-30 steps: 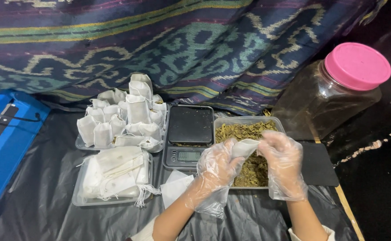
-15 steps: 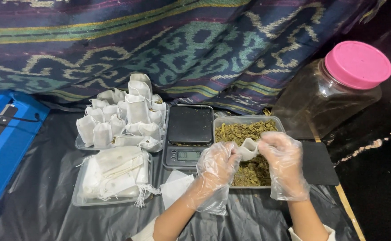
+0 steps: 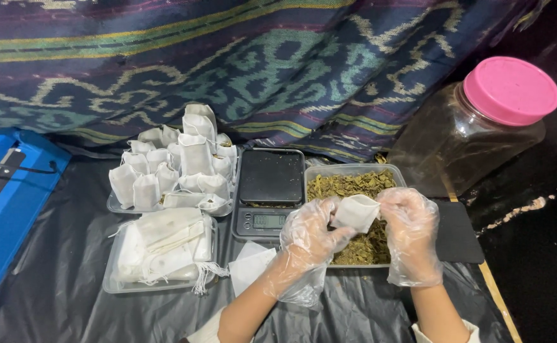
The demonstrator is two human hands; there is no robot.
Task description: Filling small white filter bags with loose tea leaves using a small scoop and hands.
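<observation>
Over the leaf tray [image 3: 316, 173]: we hold one white pouch [image 3: 356, 211].
Left hand [image 3: 310, 234]: gripping the pouch's edge.
Right hand [image 3: 410, 223]: pinching its other side.
Change: pouch now spread flatter, lifted slightly.

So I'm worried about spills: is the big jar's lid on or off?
On. The pink lid sits on the mouth of the clear jar, which leans tilted beside the tray.

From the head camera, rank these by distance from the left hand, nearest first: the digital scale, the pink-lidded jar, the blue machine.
From the left hand:
1. Digital scale, just left of it, beside the tray of dried leaves.
2. Pink-lidded jar, far right.
3. Blue machine, left edge.
</observation>
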